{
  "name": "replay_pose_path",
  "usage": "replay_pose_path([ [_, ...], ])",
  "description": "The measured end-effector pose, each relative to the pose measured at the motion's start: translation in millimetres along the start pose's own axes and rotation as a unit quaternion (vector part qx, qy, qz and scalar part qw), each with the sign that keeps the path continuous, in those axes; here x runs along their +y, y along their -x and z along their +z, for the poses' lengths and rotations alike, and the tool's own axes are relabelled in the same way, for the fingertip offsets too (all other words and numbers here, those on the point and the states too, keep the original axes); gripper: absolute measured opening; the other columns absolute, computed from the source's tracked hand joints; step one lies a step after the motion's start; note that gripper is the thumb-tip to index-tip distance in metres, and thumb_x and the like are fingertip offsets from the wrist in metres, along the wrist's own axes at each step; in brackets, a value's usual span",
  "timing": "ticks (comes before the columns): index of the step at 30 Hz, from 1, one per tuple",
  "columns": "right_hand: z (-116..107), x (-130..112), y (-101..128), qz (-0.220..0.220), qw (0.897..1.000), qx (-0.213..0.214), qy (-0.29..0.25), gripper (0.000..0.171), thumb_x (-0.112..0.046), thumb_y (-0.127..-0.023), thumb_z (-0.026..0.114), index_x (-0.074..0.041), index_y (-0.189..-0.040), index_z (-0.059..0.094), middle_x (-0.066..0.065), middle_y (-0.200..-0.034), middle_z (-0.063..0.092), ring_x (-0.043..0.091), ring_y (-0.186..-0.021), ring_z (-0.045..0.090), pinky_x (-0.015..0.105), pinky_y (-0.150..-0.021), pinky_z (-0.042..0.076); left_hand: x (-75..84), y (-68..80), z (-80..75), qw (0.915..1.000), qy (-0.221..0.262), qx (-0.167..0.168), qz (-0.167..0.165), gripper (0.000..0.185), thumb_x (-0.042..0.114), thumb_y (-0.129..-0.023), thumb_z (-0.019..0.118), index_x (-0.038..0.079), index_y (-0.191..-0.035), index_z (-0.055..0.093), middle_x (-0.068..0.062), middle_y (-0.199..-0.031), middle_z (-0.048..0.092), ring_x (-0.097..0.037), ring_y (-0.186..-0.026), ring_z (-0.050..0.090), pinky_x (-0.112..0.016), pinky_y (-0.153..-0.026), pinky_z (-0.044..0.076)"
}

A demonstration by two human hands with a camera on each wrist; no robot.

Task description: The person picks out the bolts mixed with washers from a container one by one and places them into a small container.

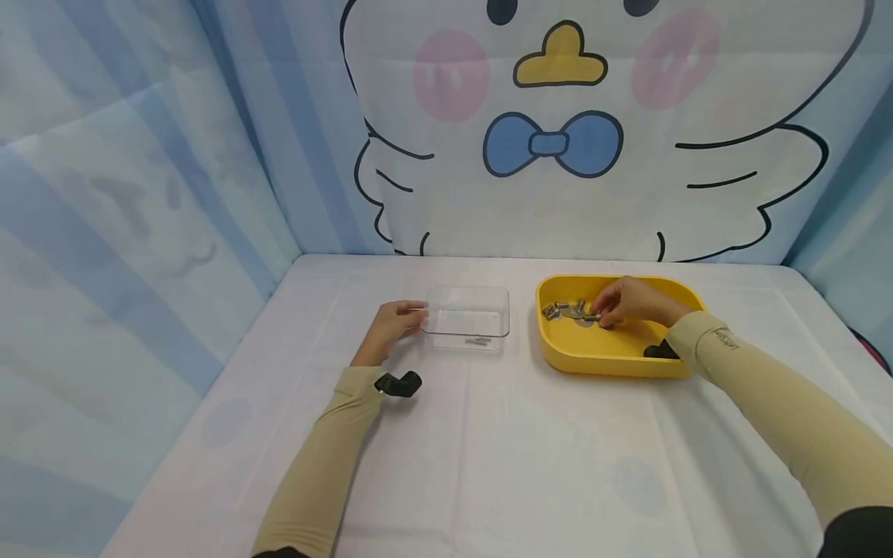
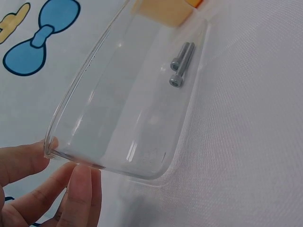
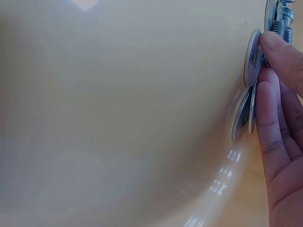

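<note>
So, in the head view the left hand (image 1: 391, 324) sits left of centre, its fingers touching the near-left corner of the clear box (image 1: 466, 318) on the counter (image 1: 502, 449). Right of centre, the right hand (image 1: 628, 302) reaches into the yellow tray (image 1: 600, 356), fingertips down among a small pile of bolts (image 1: 567, 310) and washers at the tray's far left. A dark bit shows in the box; most of the hardware lies in the tray, so the sorting looks barely begun.

In the left wrist view, lower left, the fingers (image 2: 80, 189) pinch the box (image 2: 123, 118) rim, thumb and fingers closed on its edge. Two bolts (image 2: 181, 66) lie side by side in the upper middle; nothing else is in it.

In the right wrist view, at the right edge, the fingertips (image 3: 279, 52) press on washers (image 3: 252, 61) against the tray (image 3: 118, 104) floor. Whether this grip has lifted one I cannot tell; bolts (image 3: 283, 19) crowd the top right corner.
</note>
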State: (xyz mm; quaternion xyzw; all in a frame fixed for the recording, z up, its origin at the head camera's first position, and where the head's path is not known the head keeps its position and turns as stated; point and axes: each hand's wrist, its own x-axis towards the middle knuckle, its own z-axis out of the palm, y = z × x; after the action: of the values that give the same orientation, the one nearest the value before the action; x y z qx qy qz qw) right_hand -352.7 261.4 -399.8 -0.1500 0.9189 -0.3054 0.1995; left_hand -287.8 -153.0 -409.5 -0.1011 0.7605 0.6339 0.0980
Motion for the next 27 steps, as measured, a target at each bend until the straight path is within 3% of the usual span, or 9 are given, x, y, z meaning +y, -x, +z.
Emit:
replay_pose_path([
  [17, 1.4, 0.6, 0.1, -0.023, 0.999, -0.021, 0.031, 0.018, -0.008, -0.082, 0.070, 0.003, -0.096, 0.069, 0.002, -0.078, 0.068, 0.013, -0.069, 0.056, 0.018, -0.063, 0.052, -1.8, -1.1, -0.3, 1.0000, -0.002, 0.002, 0.006, 0.037, 0.010, -0.090, 0.061, 0.001, -0.126, 0.058, -0.014, -0.120, 0.059, -0.006, -0.081, 0.056, -0.018, -0.078, 0.052],
  [27, -0.8, 5.9, 2.3, 0.000, 1.000, -0.020, -0.014, 0.026, -0.017, -0.085, 0.069, 0.001, -0.104, 0.069, 0.007, -0.092, 0.070, 0.015, -0.077, 0.059, 0.020, -0.070, 0.055, -1.8, -1.4, -0.6, 1.0000, -0.002, 0.004, 0.001, 0.037, 0.011, -0.090, 0.062, 0.002, -0.126, 0.058, -0.012, -0.117, 0.060, -0.007, -0.082, 0.056, -0.017, -0.076, 0.051],
])
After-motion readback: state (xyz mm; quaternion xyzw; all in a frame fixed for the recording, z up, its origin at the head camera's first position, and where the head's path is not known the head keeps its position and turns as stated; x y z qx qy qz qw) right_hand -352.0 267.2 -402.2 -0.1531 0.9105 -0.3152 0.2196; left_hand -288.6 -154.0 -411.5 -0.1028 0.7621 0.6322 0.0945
